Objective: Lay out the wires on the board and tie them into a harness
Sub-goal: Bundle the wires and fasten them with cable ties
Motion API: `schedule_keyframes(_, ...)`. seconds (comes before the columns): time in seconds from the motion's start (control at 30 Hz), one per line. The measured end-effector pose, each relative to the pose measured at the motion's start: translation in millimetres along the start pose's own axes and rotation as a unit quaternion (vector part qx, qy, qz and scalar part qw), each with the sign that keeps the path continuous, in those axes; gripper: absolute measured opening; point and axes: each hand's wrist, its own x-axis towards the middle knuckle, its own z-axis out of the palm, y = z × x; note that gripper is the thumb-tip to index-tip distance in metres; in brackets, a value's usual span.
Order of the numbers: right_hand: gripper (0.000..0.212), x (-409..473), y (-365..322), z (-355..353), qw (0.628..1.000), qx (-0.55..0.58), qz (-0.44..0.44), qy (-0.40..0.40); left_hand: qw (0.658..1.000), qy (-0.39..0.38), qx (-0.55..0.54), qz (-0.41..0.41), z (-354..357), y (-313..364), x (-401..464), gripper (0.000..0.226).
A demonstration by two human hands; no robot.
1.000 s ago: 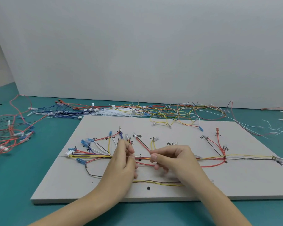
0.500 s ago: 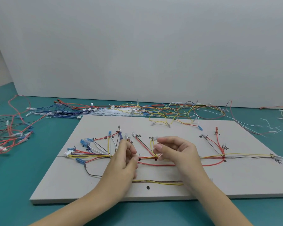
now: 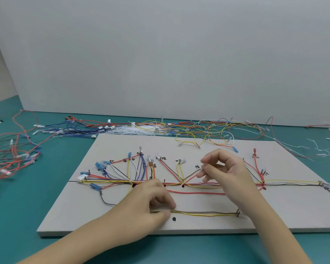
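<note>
A grey board lies on the teal table with a wire harness spread along its marked line. Branches of red, yellow, blue and white wires fan up to labelled ends. My left hand rests low on the board, its fingers curled, thumb and fingers pinching the yellow-and-brown wire pair near a black dot. My right hand hovers above the trunk, its fingertips pinching the end of a brown branch wire by a label.
Loose wires lie in a heap behind the board and in a red tangle at the left. White cable ties lie at the back, and cut tie ends are scattered at the right. A grey wall stands behind.
My left hand dropped from the trunk to the lower yellow-and-brown pair. My right hand rose and moved right from the trunk to the brown branch end.
</note>
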Motion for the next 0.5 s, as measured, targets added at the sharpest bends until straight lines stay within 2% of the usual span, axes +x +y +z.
schedule_keyframes(0.13,0.019,3.1,0.7,-8.3,0.999,-0.044,0.016,-0.027,1.000,0.016,0.008,0.003,-3.3,-4.1,-2.4,0.011)
schedule_keyframes(0.23,0.019,3.3,0.5,-12.1,0.995,-0.077,0.031,-0.048,1.000,0.027,-0.004,0.001,-1.9,-5.1,-2.9,0.017)
schedule_keyframes(0.5,0.024,4.5,-0.8,9.0,0.990,-0.111,0.013,-0.082,0.993,0.006,0.102,0.064,3.2,-6.7,-6.3,0.012)
